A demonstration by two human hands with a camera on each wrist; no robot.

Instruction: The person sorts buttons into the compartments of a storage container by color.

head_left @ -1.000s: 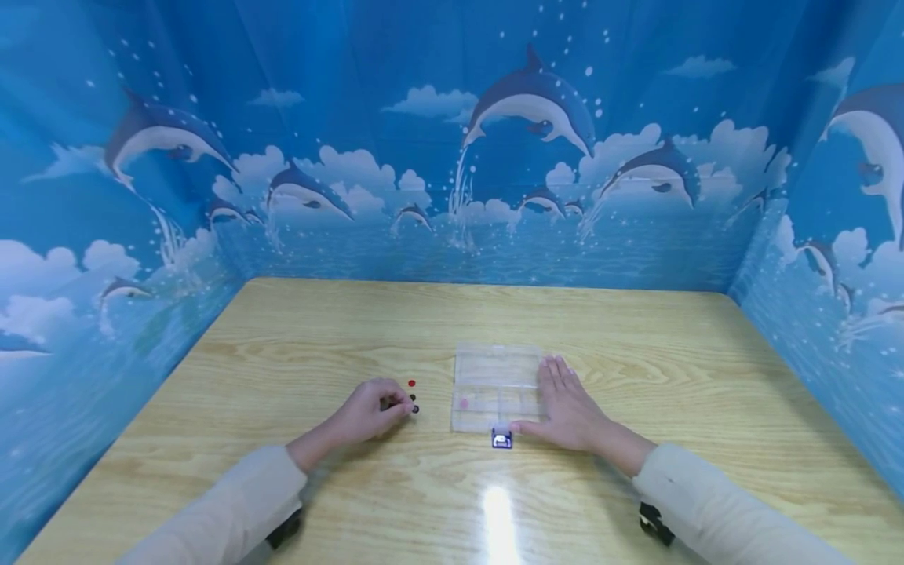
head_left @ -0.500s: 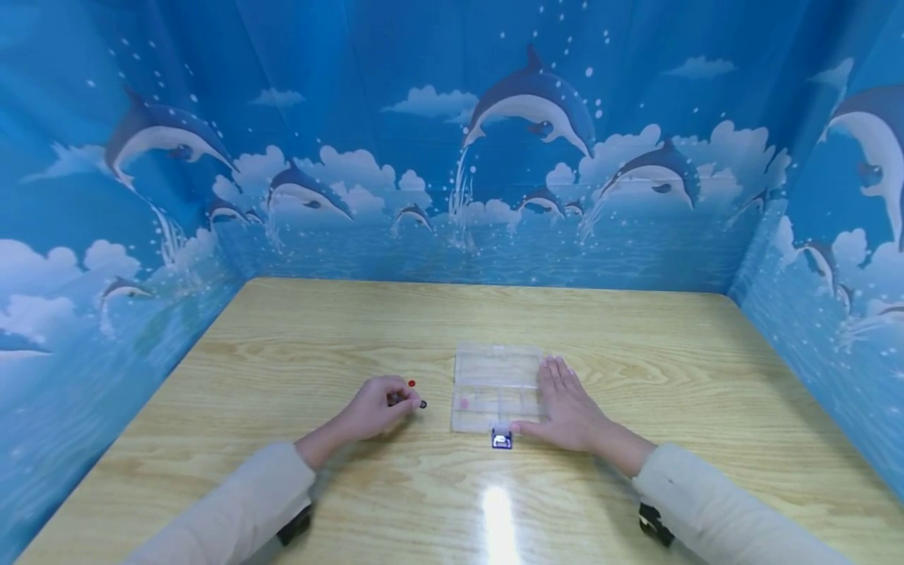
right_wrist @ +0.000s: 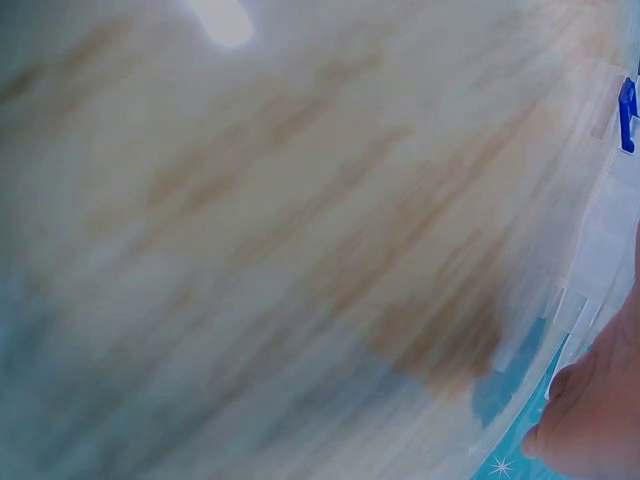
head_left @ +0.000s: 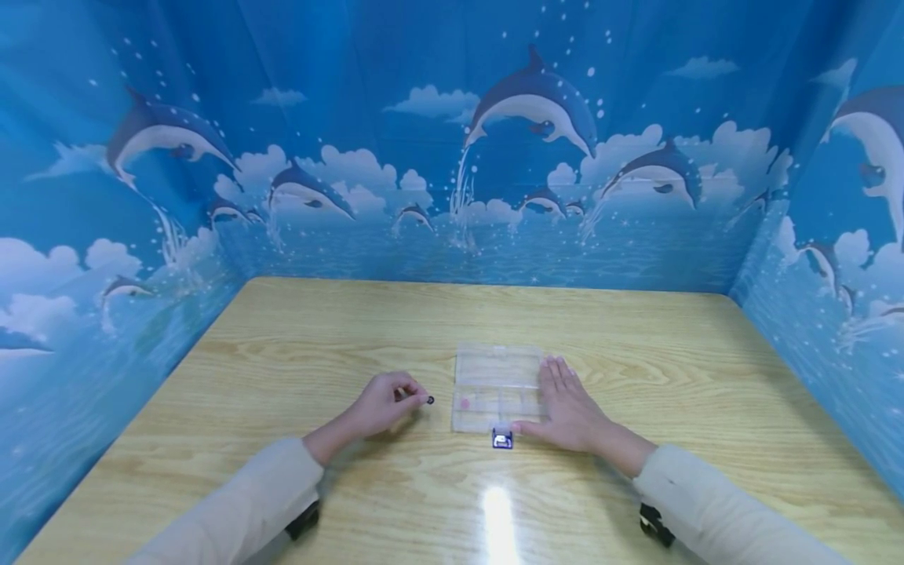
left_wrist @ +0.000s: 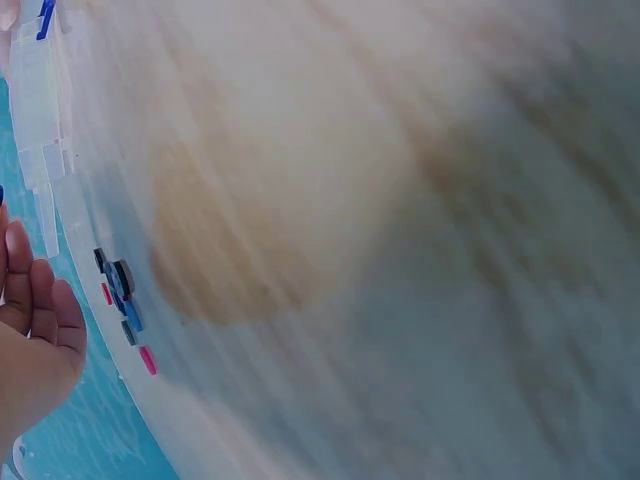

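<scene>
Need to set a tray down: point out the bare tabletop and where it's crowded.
Bare wood lies between the clear box and the back wall, along the right edge beyond the right hand, and left of the left hand. The gap between left hand and box is crowded, with a small black piece there.

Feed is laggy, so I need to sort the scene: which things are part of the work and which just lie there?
In the work:
left hand pinching a small black bead
clear plastic compartment box
right hand flat against it
small pink piece inside

Lying about:
wooden table
</scene>
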